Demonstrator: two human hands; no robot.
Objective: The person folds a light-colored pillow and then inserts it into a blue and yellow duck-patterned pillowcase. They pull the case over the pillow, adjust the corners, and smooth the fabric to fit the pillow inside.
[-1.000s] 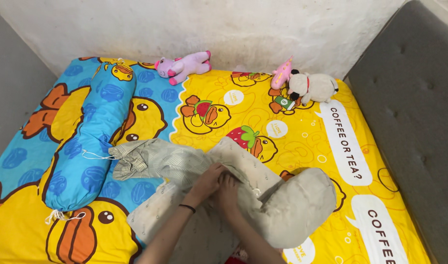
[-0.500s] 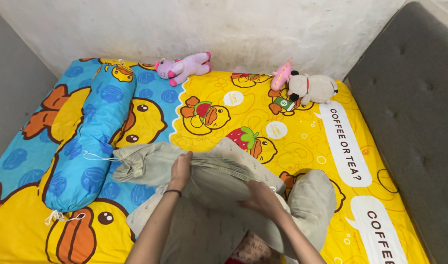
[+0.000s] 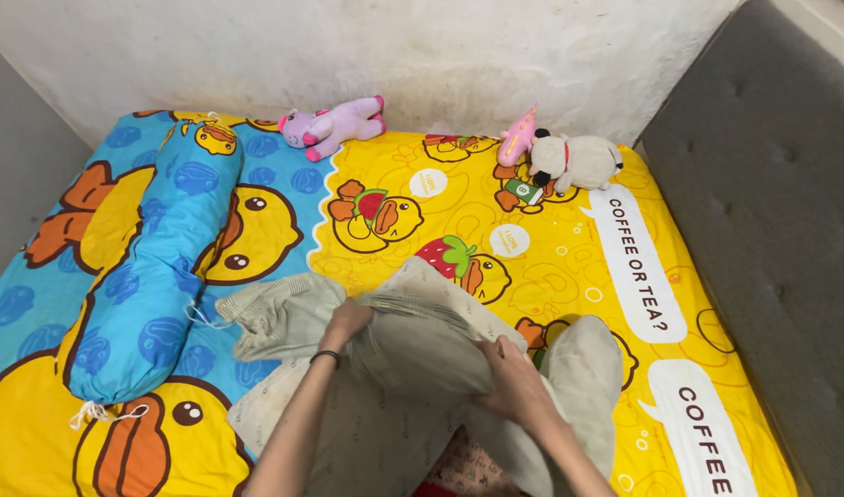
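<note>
Counts, head view: 3 soft toys along the wall – 1 purple plush, 1 small pink plush, 1 cream dog plush. 1 blue bolster w/ tie cords, lying on the left. 1 bedsheet, blue and yellow w/ duck print. 1 beige pillow. 1 striped pillowcase. 2 hands: left hand, right hand. 1 dark wristband on left wrist. 1 grey padded panel at right.
</note>
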